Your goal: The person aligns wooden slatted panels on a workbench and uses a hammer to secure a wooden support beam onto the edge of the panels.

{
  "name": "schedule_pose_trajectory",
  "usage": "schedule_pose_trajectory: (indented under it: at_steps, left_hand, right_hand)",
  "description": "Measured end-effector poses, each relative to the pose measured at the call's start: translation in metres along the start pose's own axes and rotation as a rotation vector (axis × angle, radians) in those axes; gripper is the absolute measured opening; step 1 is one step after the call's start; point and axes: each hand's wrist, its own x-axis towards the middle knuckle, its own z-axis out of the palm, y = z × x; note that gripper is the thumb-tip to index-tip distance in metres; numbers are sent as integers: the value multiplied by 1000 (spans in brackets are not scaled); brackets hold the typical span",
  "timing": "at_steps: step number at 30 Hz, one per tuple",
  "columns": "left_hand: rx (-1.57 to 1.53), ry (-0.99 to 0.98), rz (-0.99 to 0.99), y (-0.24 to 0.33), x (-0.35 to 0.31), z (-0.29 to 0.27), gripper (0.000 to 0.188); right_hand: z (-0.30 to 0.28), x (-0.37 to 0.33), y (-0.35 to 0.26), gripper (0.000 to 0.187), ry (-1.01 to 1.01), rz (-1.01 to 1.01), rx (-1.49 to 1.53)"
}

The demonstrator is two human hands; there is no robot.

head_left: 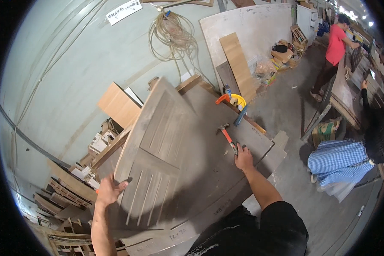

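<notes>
My left hand (109, 191) is closed on the left edge of a grey-brown wooden door panel (163, 160) with grooved, recessed sections. The panel is tilted, its left edge raised off the workbench top (219, 170). In my right hand (244, 158) is a claw hammer (228, 136) with an orange and black handle, held over the right part of the bench. The hammer's head points away from me, apart from the panel. Shadow covers much of the bench between my hands.
At the bench's far right edge are a yellow bucket (240, 101), an orange tool (222, 99) and a blue tool (240, 116). Coiled hose (171, 38) hangs on the wall. Wood offcuts (89, 170) crowd the left. Two people work at another table (344, 96) on the right.
</notes>
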Motion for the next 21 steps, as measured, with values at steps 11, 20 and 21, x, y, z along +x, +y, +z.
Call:
schedule_pose_trajectory:
  at_steps: [11, 20, 21]
  left_hand:
    - [149, -105, 13, 42, 44, 8, 40]
    - [307, -23, 149, 31, 96, 31, 50]
    - [334, -48, 118, 32, 96, 30, 49]
  right_hand:
    - [-83, -82, 26, 28, -322, 241, 812]
    - [-257, -92, -141, 40, -202, -55, 806]
    - [-275, -95, -171, 51, -172, -122, 721]
